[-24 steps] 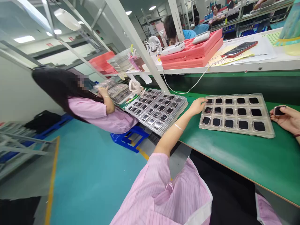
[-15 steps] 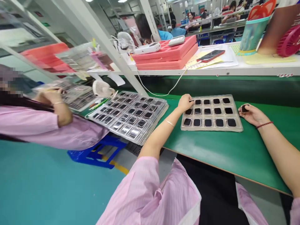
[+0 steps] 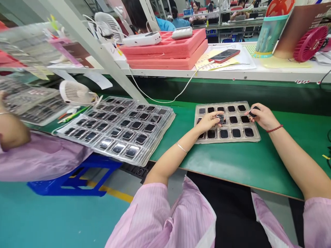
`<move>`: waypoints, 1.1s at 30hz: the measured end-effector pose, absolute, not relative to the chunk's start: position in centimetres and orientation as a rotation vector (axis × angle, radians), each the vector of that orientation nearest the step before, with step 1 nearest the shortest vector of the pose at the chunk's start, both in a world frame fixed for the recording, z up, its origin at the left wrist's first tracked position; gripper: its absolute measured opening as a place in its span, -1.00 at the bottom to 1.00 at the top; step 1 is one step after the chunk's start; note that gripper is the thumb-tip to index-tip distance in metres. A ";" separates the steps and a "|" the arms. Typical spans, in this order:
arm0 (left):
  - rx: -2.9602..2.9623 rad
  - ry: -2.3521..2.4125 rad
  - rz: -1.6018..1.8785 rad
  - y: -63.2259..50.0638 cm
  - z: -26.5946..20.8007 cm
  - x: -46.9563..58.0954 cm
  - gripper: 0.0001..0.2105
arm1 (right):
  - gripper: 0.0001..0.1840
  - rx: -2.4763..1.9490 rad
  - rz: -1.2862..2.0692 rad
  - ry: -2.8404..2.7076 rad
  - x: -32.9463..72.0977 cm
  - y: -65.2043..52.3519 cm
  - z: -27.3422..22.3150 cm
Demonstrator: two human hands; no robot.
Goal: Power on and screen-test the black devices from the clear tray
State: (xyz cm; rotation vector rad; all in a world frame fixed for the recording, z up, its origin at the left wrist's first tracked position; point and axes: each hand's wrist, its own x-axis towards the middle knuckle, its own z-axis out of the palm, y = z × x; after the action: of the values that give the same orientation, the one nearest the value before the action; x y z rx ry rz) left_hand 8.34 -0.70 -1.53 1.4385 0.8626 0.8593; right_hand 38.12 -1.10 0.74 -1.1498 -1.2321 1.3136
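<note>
Head view shows the left hand (image 3: pixel 209 121) pinching a small dark square glossy part (image 3: pixel 220 118) in its fingertips, low over the middle of a clear plastic compartment tray (image 3: pixel 254 138) that lies on the green table (image 3: pixel 245 165). At that tray's right end the right hand (image 3: pixel 261 116) curls around a second small dark part (image 3: pixel 252 112), held just above the cells. A stack of clear trays holding similar parts (image 3: pixel 117 129) sits to the left, beside a co-worker's pink sleeve (image 3: pixel 36 158).

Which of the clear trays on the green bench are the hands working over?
The single small tray on the right, under both hands; the tray stack further left lies untouched.
</note>
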 end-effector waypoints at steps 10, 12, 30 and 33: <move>1.453 0.715 0.791 -2.0 -2.2 7.7 -0.32 | -0.69 -1.312 1.371 -1.560 34.4 -2.6 1.4; 1.467 0.700 0.761 -2.4 -2.2 7.9 -0.34 | -0.70 -1.338 1.427 -1.564 35.2 -3.3 1.9; 1.249 0.634 0.815 -2.5 -2.2 8.0 -0.27 | -0.40 -0.905 1.750 -1.341 33.1 -3.8 0.0; 1.318 0.649 0.849 -2.7 -2.4 8.2 -0.37 | -0.39 -0.885 1.708 -1.368 33.1 -3.9 -0.2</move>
State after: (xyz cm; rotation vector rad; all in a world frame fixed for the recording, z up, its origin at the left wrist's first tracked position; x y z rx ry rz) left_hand 8.17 -2.65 -2.39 1.3183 0.6488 0.8493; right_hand 33.07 -3.90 -0.16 -0.8847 -1.3683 1.7078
